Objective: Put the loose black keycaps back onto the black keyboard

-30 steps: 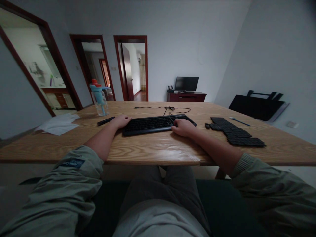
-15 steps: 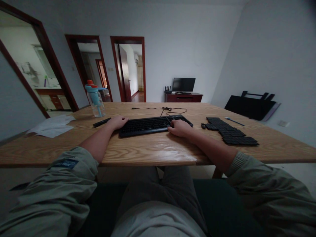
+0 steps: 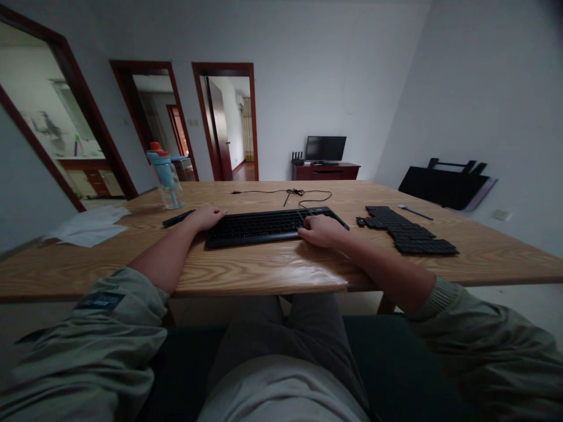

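A black keyboard [image 3: 257, 226] lies on the wooden table in front of me, its long side roughly facing me. At its far left corner rests my left hand [image 3: 207, 217], fingers bent against the corner and touching it. Over the right part of the keys is my right hand [image 3: 323, 231], its fingers curled closed. Whatever the right fingers pinch is hidden. Beside the left wrist lies a black pen-like object [image 3: 178, 218]. To the right of the keyboard, loose black keycaps [image 3: 404, 231] are laid out in close rows.
A clear bottle [image 3: 168, 181] with a blue and red lid stands at back left, near white paper sheets [image 3: 90, 225]. The cable [image 3: 295, 192] lies behind the keyboard. A small blue-handled brush [image 3: 416, 212] is beyond the keycaps. The table's near edge [image 3: 264, 293] runs before my lap.
The keyboard appears slightly nearer to me. Both hands keep about the same places on it, and the whole view has shifted a little.
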Demonstrator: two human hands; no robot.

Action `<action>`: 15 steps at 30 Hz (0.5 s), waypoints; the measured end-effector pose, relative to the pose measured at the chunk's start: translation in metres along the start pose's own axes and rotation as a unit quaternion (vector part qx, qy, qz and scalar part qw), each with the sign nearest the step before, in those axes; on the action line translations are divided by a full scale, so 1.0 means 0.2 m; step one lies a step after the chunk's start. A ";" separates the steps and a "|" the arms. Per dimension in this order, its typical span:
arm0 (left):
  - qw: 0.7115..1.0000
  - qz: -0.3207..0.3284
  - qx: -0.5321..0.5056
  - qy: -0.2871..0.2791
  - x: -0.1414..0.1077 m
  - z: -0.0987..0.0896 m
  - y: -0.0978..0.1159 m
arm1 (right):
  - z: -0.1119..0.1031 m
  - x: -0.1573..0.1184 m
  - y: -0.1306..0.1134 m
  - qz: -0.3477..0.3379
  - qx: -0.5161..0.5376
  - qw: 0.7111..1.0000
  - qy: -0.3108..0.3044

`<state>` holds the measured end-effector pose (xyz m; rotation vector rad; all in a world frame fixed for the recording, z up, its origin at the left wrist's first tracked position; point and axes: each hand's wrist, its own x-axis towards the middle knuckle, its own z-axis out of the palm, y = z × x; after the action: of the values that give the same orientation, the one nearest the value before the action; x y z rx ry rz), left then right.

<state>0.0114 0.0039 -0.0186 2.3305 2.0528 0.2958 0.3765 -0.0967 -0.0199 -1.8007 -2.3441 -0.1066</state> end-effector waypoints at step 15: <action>1.000 0.013 0.012 -0.019 -0.02 0.00 0.01 | -0.04 0.38 0.26 -0.017 0.032 0.999 0.005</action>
<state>0.0129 0.0003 -0.0186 2.3603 2.0212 0.2282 0.4091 -0.0117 -0.0014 -1.7269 -2.3450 -0.0454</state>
